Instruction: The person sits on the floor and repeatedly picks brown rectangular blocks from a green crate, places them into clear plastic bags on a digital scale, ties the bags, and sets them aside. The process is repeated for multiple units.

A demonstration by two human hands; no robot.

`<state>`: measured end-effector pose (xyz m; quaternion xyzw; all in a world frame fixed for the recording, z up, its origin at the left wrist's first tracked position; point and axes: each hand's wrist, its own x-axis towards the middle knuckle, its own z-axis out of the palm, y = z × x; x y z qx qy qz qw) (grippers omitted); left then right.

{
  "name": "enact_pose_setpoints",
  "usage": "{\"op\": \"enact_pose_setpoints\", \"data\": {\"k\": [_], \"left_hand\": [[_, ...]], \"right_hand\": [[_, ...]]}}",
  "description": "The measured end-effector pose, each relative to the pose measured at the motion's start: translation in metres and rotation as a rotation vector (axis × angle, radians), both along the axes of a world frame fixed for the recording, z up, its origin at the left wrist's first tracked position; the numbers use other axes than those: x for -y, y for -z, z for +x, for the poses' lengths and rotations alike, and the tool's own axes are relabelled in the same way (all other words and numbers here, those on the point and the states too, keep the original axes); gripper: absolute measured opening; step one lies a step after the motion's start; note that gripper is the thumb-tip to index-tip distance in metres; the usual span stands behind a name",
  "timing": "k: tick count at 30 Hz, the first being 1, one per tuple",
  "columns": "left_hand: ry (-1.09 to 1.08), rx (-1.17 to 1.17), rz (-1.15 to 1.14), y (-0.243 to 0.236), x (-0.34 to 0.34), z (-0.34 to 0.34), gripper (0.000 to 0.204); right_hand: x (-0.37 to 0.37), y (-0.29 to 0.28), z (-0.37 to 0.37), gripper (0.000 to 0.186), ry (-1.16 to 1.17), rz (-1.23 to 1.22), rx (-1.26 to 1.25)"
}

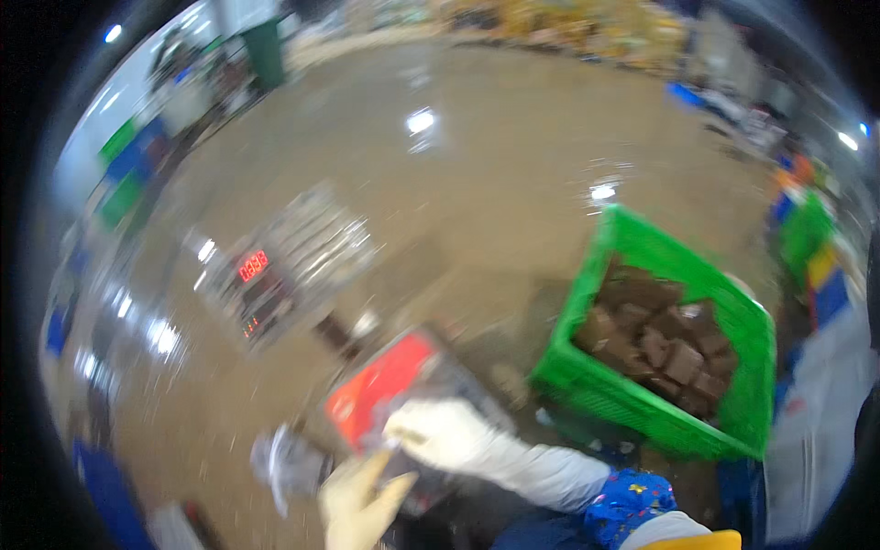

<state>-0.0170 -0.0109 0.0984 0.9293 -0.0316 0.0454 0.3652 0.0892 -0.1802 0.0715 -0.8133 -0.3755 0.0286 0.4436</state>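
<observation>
My right hand [445, 435], in a cream glove, reaches over a red-topped flat surface [378, 387]. Its fingers are pinched together, on what looks like thin clear plastic [390, 414], blurred. Below it, my left hand [360, 504] wears the same kind of glove, with thumb and fingers apart and nothing plainly between them. Beside the left hand lies a clear plastic bag [286, 463] with something dark at its right end. Beneath my hands the dark shapes are too smeared to name.
A green crate [570, 376] of brown blocks [680, 359] stands at right. Ahead left is a device with a red digital display [254, 266], next to clear plastic sheeting [328, 234]. The brown floor [495, 156] looks wet. A dark green bin [264, 55] stands far left.
</observation>
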Motion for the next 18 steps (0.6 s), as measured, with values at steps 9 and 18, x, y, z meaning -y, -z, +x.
{"op": "enact_pose_setpoints", "data": {"k": [9,18], "left_hand": [[-0.345,-0.182,-0.883,0.092,-0.033,-0.002,0.026],[-0.130,-0.260,-0.594,0.041,-0.006,0.016,0.025]], "right_hand": [[0.012,-0.019,0.008,0.010,-0.070,0.110,0.192],[-0.047,-0.013,-0.015,0.019,-0.394,-0.278,0.523]]}}
